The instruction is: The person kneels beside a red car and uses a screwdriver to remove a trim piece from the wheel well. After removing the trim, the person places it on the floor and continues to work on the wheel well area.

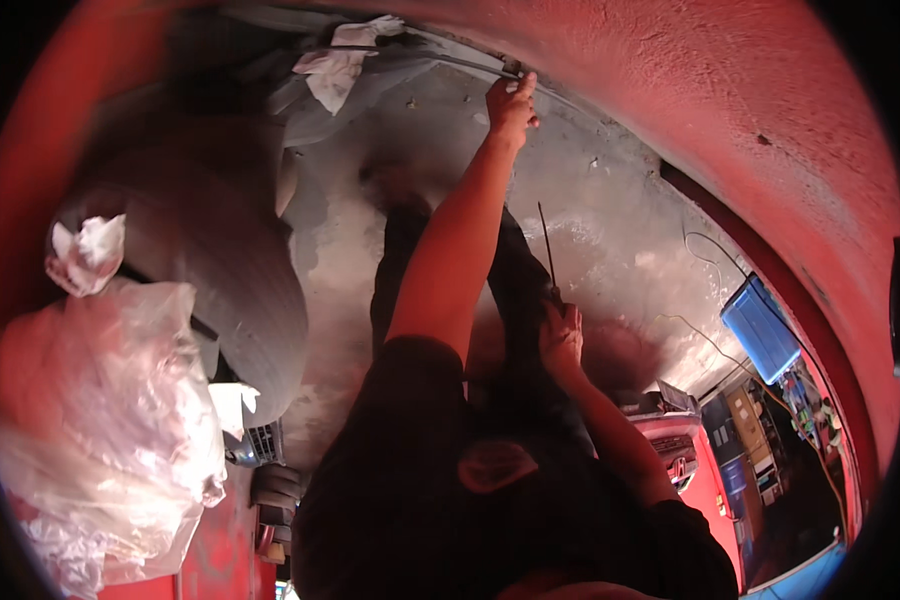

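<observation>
My left arm reaches far forward, and my left hand [513,108] is at the right end of a long thin dark rod [450,60] beside the base of the red wall. Its fingers look closed around that end, though the grip is small in the picture. Closer to my body, my right hand [562,338] is closed around the dark handle of a screwdriver [547,245]. The screwdriver's long thin shaft points up and away from me, over the grey floor. A crumpled white cloth or paper [337,66] lies near the rod's left part.
A large dark grey rounded object, perhaps a tyre [240,260], stands at left, next to a clear plastic bag [110,410]. The red wall [750,110] curves along the far right. A blue bin [760,328] and a loose cable [705,330] are at right, near cluttered shelves [755,430].
</observation>
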Demonstrator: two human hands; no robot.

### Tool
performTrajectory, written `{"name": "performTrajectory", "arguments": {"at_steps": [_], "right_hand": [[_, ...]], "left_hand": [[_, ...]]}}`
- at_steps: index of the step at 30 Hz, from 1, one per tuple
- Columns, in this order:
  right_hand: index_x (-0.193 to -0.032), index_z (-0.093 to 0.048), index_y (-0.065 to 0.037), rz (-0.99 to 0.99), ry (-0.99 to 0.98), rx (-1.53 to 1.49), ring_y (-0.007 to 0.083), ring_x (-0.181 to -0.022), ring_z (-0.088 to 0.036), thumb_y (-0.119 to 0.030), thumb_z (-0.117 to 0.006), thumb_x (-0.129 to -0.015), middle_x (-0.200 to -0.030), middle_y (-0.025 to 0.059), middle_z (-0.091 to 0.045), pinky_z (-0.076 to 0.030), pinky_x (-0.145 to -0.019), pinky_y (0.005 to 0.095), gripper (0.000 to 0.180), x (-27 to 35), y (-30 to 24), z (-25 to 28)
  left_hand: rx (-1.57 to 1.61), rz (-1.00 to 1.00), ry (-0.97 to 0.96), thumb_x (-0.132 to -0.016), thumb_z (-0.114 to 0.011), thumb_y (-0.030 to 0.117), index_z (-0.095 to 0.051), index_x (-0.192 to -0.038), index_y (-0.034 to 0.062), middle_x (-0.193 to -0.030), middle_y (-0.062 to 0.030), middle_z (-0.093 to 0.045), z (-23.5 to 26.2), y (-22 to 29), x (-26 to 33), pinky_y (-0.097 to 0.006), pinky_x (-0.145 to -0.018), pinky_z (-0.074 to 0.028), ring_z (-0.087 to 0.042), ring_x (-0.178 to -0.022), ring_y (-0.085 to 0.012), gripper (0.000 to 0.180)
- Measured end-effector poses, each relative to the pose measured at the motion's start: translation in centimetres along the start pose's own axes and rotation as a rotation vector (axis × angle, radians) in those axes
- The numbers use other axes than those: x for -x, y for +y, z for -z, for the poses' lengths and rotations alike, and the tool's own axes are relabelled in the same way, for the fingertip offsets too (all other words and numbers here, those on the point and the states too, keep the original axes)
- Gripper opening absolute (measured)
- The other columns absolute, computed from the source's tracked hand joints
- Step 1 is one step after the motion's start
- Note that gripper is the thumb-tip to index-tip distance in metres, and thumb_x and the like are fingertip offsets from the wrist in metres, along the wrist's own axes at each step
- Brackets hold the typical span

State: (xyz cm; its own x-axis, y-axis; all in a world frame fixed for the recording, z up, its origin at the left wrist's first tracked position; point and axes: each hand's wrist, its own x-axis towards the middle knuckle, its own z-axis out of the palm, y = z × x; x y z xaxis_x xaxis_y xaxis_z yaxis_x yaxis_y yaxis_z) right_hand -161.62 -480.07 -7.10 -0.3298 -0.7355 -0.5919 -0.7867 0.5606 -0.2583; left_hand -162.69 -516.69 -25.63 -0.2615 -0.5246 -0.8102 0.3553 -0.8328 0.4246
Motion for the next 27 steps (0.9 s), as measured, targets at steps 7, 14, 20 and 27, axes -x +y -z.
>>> {"name": "performTrajectory", "arguments": {"at_steps": [7,14,20,27], "right_hand": [[-0.130,-0.053,-0.010,-0.072,-0.086,-0.075,0.0451,-0.113,-0.048,-0.009,-0.052,-0.087,-0.124,0.0255,-0.048,-0.046,-0.092,0.0520,0.043,-0.8,0.4,0.5],[-0.130,-0.054,-0.009,-0.067,-0.090,-0.100,0.0454,-0.108,-0.050,-0.009,-0.052,-0.083,-0.119,0.0254,-0.048,-0.046,-0.090,0.0507,0.046,-1.3,1.9,0.8],[-0.127,-0.057,-0.009,-0.067,-0.071,-0.078,0.0441,-0.099,-0.053,-0.008,-0.052,-0.084,-0.112,0.0247,-0.050,-0.047,-0.083,0.0496,0.044,-2.1,2.2,1.5],[-0.126,-0.059,-0.011,-0.068,-0.026,-0.103,0.0432,-0.097,-0.055,-0.007,-0.052,-0.084,-0.110,0.0228,-0.051,-0.048,-0.081,0.0488,0.043,-2.7,2.0,1.7]], "left_hand": [[-0.166,-0.064,0.204,-0.082,-0.079,0.037,-0.058,-0.096,0.0030,-0.064,-0.0021,-0.051,-0.1,-5.2,-6.4,-0.029,-0.038,-0.043,-0.047,-0.047,-0.0127,0.042],[-0.163,-0.060,0.206,-0.083,-0.078,0.037,-0.059,-0.081,0.0064,-0.058,0.0007,-0.047,1.1,-7.9,-12.0,-0.028,-0.036,-0.041,-0.042,-0.044,-0.0105,0.036],[-0.141,-0.071,0.091,-0.085,-0.076,0.040,-0.058,-0.076,0.0068,-0.056,0.0020,-0.043,0.2,-7.7,-13.4,-0.028,-0.039,-0.041,-0.039,-0.042,-0.0094,0.039],[-0.275,0.109,-0.089,-0.094,-0.064,0.039,-0.055,-0.103,0.0084,-0.063,-0.0005,-0.049,0.8,-6.6,-12.7,-0.031,-0.046,-0.048,-0.044,-0.047,-0.0104,0.033]]}}
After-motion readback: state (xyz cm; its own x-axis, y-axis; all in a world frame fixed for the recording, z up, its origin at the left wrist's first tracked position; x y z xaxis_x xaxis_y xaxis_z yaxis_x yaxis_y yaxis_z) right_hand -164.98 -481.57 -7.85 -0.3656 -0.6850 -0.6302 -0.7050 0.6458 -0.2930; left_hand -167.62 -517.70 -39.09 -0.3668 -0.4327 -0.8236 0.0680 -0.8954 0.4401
